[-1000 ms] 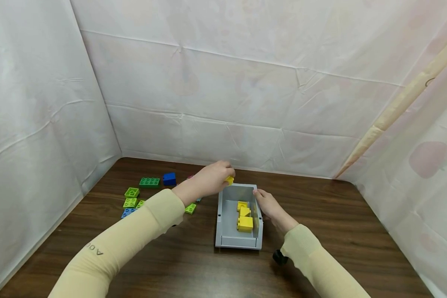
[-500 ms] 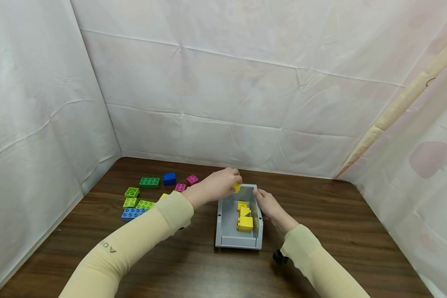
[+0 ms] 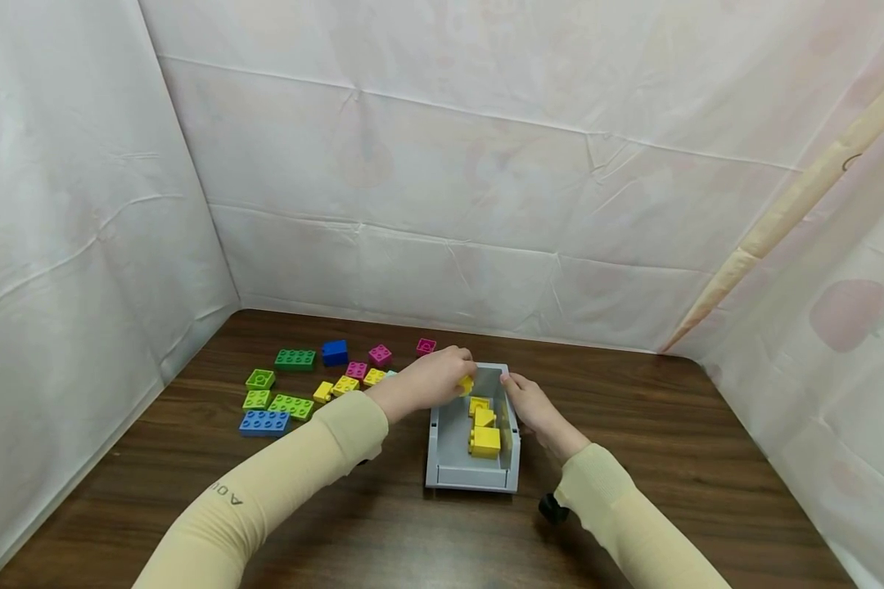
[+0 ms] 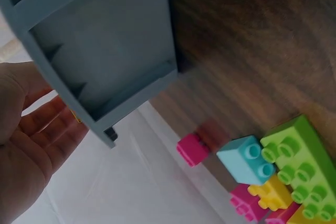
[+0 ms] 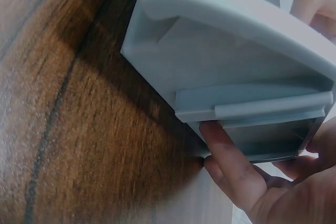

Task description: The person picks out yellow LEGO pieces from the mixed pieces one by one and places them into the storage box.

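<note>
A grey open-topped bin stands on the wooden table, with several yellow toy bricks lined up inside along its right side. Over the bin's far left part, my left hand pinches a small yellow brick. In the left wrist view that brick is almost wholly hidden behind the bin wall, beside my left fingers. My right hand grips the bin's far right side, thumb at the rim. The right wrist view shows its fingers under a ledge on the bin's outer wall.
Left of the bin lie loose toy bricks: green, dark blue, light blue, lime, pink and yellow. A turquoise brick shows in the left wrist view. White cloth walls the table's back and sides.
My left hand has moved right, bringing the yellow brick from the bin's far left rim to over its inside, and lower. Loose bricks behind the arm have come into view. My right hand stays put.
</note>
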`<state>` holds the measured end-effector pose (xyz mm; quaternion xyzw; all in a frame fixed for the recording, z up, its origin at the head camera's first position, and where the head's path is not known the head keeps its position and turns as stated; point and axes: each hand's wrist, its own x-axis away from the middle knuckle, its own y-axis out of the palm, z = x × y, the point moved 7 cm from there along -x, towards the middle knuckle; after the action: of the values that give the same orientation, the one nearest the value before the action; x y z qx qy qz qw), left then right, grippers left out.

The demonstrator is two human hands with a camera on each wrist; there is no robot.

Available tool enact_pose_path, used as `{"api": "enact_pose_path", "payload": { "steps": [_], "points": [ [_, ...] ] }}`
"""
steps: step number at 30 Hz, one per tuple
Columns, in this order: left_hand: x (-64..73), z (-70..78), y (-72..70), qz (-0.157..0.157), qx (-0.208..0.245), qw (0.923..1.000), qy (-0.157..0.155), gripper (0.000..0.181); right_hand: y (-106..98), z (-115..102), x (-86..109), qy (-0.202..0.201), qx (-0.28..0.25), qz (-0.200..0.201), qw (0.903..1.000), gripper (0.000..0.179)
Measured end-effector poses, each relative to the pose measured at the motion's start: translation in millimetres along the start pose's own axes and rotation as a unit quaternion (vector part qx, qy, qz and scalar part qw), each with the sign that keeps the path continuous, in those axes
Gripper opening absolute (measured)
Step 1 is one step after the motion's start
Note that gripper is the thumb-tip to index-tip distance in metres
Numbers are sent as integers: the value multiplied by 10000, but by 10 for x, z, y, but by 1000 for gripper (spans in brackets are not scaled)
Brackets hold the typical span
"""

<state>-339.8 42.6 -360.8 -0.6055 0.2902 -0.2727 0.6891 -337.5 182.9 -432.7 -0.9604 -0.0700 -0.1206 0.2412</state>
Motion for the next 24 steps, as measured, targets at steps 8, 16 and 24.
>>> {"api": "enact_pose_path", "payload": {
  "steps": [8,16,24],
  "points": [
    [-14,-38,147,-155,-28,9998,-133,28,-1,-4,-4,5,51,34,10000,54],
    [-27,-4,199,-195,-193,9995,-134,25,-1,-20,13,-49,37,44,10000,54],
    [-51,-8,244,-358,-282,9987,-244,23,-11,-11,10,-71,143,96,9998,54]
  ]
}}
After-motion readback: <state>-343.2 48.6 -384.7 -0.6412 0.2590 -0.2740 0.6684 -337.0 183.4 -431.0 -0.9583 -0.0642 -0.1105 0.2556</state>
